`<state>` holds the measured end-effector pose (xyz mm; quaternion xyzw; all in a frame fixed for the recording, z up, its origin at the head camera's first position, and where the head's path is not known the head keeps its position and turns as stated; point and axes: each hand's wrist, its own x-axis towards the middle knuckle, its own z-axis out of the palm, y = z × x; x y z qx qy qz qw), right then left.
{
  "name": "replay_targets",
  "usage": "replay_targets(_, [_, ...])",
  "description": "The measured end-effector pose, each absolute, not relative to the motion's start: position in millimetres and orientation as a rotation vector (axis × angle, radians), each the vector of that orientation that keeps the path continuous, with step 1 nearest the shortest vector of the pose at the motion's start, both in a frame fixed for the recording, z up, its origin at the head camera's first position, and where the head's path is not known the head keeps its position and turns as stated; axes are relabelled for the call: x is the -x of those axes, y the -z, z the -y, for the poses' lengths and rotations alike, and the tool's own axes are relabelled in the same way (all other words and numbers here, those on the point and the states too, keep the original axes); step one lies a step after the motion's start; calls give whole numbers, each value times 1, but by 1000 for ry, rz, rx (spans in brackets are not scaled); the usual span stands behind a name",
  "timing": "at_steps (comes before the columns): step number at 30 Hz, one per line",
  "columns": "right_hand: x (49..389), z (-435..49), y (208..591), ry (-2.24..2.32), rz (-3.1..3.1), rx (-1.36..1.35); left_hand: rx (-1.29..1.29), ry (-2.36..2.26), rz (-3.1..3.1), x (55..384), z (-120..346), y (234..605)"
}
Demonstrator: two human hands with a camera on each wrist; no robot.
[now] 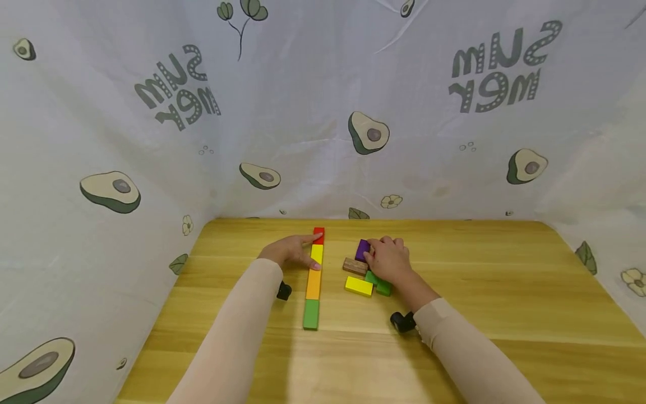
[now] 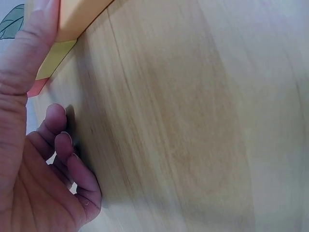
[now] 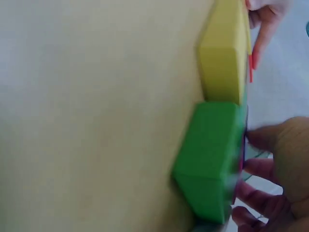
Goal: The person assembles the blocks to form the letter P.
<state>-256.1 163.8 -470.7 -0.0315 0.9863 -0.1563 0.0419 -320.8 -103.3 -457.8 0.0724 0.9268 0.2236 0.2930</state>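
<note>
A straight row of blocks lies on the table, with a red block [image 1: 319, 231], a yellow block [image 1: 317, 252], an orange block [image 1: 313, 285] and a green block [image 1: 311, 314]. My left hand [image 1: 290, 251] reaches from the row's left side. Its index finger rests at the red block, its thumb at the orange block, and its other fingers curl loosely in the left wrist view. To the right, my right hand [image 1: 391, 259] holds a purple block [image 1: 361, 250] at its right side between thumb and index finger. The palm hides part of the loose blocks.
Near my right hand lie a brown wood-grain block [image 1: 355, 266], a loose yellow block [image 1: 359, 286] and green blocks [image 1: 384, 288]. The wooden table [image 1: 484, 280] meets a white printed cloth [image 1: 313, 112] at the back and sides.
</note>
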Motion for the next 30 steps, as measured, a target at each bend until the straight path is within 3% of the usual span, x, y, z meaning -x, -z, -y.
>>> replay_targets(20, [283, -174, 461, 435, -2940, 275, -210, -592, -2472, 322, 105, 460])
replay_targets(25, [260, -151, 456, 583, -3044, 371, -205, -585, -2466, 322, 105, 460])
replay_targets(30, [204, -104, 448, 713, -2878, 724, -185, -556, -2478, 323, 106, 458])
